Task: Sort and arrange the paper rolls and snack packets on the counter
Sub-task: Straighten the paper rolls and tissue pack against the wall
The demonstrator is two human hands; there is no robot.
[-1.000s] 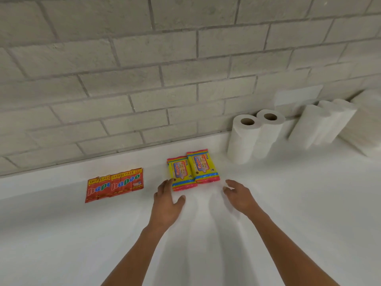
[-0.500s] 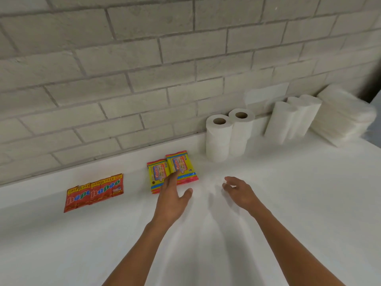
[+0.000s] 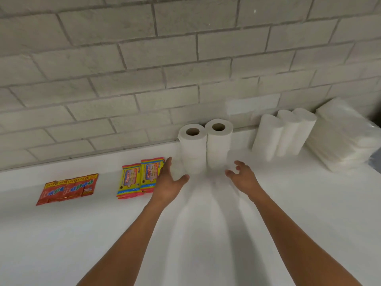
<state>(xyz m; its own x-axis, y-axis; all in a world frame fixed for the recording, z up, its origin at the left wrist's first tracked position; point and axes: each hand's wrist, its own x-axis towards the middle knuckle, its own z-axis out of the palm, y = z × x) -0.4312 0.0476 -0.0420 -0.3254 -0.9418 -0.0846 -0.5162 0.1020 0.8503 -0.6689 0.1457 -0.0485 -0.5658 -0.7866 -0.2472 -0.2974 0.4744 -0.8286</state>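
Two white paper roll stacks stand upright side by side by the wall, the left one (image 3: 192, 148) and the right one (image 3: 218, 143), each with its core hole facing up. My left hand (image 3: 169, 181) is open just left of them, partly over the right of two yellow snack packets (image 3: 140, 178). My right hand (image 3: 244, 177) is open just right of the rolls, fingers spread, touching nothing. A red snack packet strip (image 3: 67, 188) lies flat further left.
The white counter (image 3: 206, 234) runs along a grey brick wall (image 3: 185, 69). Three taller white rolls (image 3: 284, 134) lean against the wall at the right, beside a stack of white napkins (image 3: 342, 137).
Both hands have moved from the yellow packets toward the two upright rolls, now flanking them. The view has shifted right.
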